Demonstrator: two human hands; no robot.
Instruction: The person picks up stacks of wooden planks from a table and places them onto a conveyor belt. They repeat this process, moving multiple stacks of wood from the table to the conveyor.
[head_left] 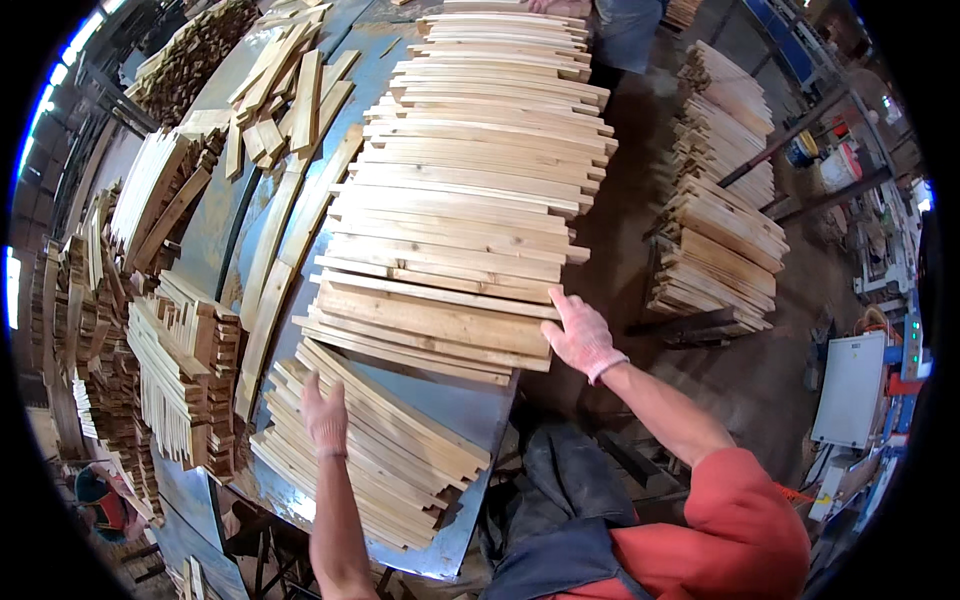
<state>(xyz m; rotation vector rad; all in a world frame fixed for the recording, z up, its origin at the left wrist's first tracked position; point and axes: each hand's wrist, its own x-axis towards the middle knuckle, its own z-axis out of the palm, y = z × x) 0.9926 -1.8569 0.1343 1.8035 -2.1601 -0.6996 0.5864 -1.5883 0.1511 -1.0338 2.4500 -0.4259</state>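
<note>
A long row of pale wooden slats (450,200) lies side by side across the metal-topped table (405,385), their right ends uneven. My right hand (582,340), in a thin pale glove, rests at the right ends of the nearer slats, index finger and thumb apart. A wider board (440,318) lies just left of it, among the nearest slats. Below the row, a smaller slanted group of slats (390,440) fans out on the table's near part. Over that group's left side is my gloved left hand (325,415), fingers pointing away from me and apart, seemingly holding nothing.
Loose offcuts (285,95) and long strips (290,250) lie left of the row. Stacked slats (170,370) stand farther left. Across the aisle on the right is another slat stack (725,220), with a grey cabinet (850,390) beyond. Another person's hand (560,6) shows at the far end.
</note>
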